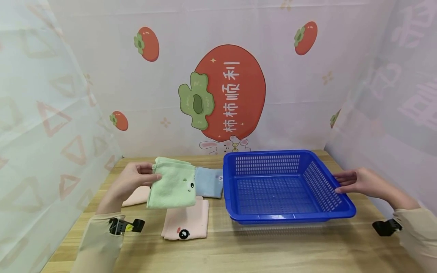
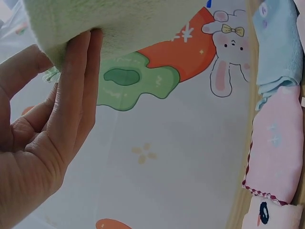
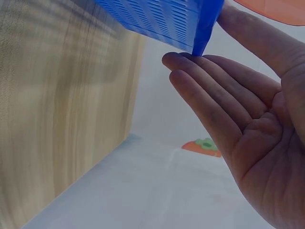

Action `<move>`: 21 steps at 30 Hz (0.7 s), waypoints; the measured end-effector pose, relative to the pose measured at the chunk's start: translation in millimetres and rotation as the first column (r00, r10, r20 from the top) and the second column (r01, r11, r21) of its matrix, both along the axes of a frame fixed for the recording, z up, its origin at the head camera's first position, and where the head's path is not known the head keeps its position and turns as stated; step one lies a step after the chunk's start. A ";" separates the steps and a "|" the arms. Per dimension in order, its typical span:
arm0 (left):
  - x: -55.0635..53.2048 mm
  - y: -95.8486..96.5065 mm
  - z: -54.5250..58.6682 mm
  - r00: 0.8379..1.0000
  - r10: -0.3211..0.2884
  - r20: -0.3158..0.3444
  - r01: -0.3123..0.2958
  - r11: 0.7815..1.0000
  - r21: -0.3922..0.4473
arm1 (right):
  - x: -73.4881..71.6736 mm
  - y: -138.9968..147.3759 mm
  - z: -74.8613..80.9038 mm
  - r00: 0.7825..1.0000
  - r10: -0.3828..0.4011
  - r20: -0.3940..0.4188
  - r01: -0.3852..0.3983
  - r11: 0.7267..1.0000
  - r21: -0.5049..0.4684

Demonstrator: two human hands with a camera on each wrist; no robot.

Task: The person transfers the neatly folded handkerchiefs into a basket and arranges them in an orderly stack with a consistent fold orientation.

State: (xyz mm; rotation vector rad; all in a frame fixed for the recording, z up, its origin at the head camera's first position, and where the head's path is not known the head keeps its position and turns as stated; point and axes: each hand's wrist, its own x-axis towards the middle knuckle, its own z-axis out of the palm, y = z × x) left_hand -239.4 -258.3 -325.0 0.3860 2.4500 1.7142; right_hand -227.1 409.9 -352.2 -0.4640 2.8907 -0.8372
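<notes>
My left hand [image 1: 131, 181] pinches a folded light green towel [image 1: 172, 185] by its left edge, thumb on the near side and fingers behind. The towel has a small stitched face and hangs over the other towels in the head view. In the left wrist view, fingers [image 2: 78, 90] press against the green cloth [image 2: 109, 28]. A blue plastic basket [image 1: 276, 217] with slotted walls is at the right, nothing inside it. My right hand [image 1: 363, 184] holds its right rim; the right wrist view has the thumb on the rim [image 3: 207, 28] and the fingertips below.
A pink towel [image 1: 189, 220] with a stitched eye lies below the green one. Behind it are a blue towel [image 1: 209, 182] and another pink towel [image 1: 136, 196], partly covered. All lie on the wooden table [image 1: 191, 258]. Printed cloth walls [image 1: 164, 94] enclose the back and sides.
</notes>
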 end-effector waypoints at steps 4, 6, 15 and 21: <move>-1.0 3.2 2.1 1.000 0.001 0.005 -0.001 1.000 0.002 | -1.3 2.0 -1.8 1.000 -0.003 0.000 0.003 1.000 -0.002; -1.8 4.2 3.2 1.000 -0.003 0.002 0.003 1.000 0.008 | -1.9 3.1 -2.5 1.000 -0.001 0.004 0.001 1.000 -0.002; -5.5 10.6 9.7 1.000 -0.022 -0.009 0.023 0.999 0.034 | -1.9 2.4 -2.1 1.000 -0.001 0.009 0.001 1.000 0.001; -7.2 18.3 13.4 0.999 -0.036 -0.013 0.036 0.998 0.048 | -0.3 1.2 -0.5 1.000 -0.002 0.012 0.002 1.000 -0.010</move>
